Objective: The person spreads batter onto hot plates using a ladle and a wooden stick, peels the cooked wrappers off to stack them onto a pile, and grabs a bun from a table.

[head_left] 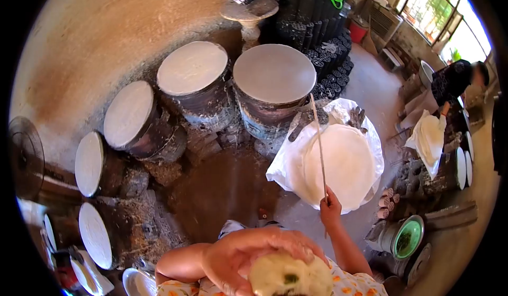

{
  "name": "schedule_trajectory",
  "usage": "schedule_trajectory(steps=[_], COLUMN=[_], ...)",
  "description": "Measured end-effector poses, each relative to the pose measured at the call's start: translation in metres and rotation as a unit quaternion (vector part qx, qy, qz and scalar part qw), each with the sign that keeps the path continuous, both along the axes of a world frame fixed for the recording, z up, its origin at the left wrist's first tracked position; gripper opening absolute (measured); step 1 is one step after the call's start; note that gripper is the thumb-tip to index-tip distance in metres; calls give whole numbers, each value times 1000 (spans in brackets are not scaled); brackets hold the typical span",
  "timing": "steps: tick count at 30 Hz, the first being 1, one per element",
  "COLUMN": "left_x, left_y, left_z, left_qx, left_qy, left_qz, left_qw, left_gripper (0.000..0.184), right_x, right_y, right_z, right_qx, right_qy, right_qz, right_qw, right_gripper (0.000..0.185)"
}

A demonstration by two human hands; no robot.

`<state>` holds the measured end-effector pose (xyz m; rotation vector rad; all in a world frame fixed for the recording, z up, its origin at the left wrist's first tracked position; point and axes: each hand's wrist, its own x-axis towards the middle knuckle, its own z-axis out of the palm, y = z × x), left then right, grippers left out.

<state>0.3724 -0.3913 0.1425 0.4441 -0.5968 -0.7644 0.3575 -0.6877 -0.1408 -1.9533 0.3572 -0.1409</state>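
Close to the camera at the bottom, my left hand (pixel 254 248) is closed around a pale bun (pixel 290 275) with a green bit showing in it; its lower part is cut off by the frame. My right hand (pixel 330 208) grips a long thin stick (pixel 319 142), which points up and away across the edge of a stack of thin round flatbreads (pixel 344 163). The stack rests on a white sheet (pixel 283 166). Beyond the stick's tip stands a drum stove with a round griddle (pixel 274 73), its top covered by a smooth pale layer.
More drum stoves with pale-topped round griddles (pixel 192 68) curve along the wall to my left. Black honeycomb briquettes (pixel 330 63) are stacked behind. At right, another person (pixel 450 84) works beside a pale stack (pixel 427 137). A green basin (pixel 408 238) stands at lower right.
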Motion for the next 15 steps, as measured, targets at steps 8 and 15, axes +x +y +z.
schedule_trajectory(steps=[8,15], left_x=[122,218], left_y=[19,15], left_z=[-87,-148], left_qx=[78,40], left_qy=[168,238], left_qz=[34,-72], left_qw=[982,968], left_gripper=[69,62], right_x=[14,14], right_y=[18,56], right_z=[2,9], right_qx=[49,70], right_qy=[47,56], right_qz=[-135,-246], right_qw=[988,965], right_gripper=[50,55])
